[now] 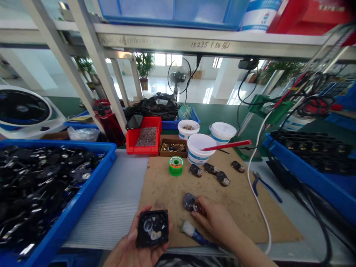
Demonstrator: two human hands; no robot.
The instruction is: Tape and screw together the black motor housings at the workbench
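At the far left sits a blue bin (83,193) heaped with black parts, and behind it the round housing of a white fan (25,111). Next comes a strip of ribbed grey matting (116,200), then the brown work board (172,185).

The left hand (133,248) lies palm up at the near edge of the board, fingers curled round a square black housing (152,228) that rests in its palm, open face upward, with small clear and pale bits inside.

Behind, at the back of the board, stand a red tray (144,139) of tiny grey pieces, a small brown box (172,147) of brass-coloured bits, and a green solder spool (176,165).

The right hand (214,218) reaches in from the lower right, its fingertips pinched on a small round dark part (190,202) lying on the board, just right of the housing. Under this hand lies a brush (194,233) with pale bristles and a blue handle.

Farther back are three white tubs (200,148), a red rod (226,145) resting across the nearest one, and four small dark parts (214,172) scattered on the board. Right of the board lie blue-handled pliers (264,185), a white cable (258,200), and another blue bin (311,163) of black parts.
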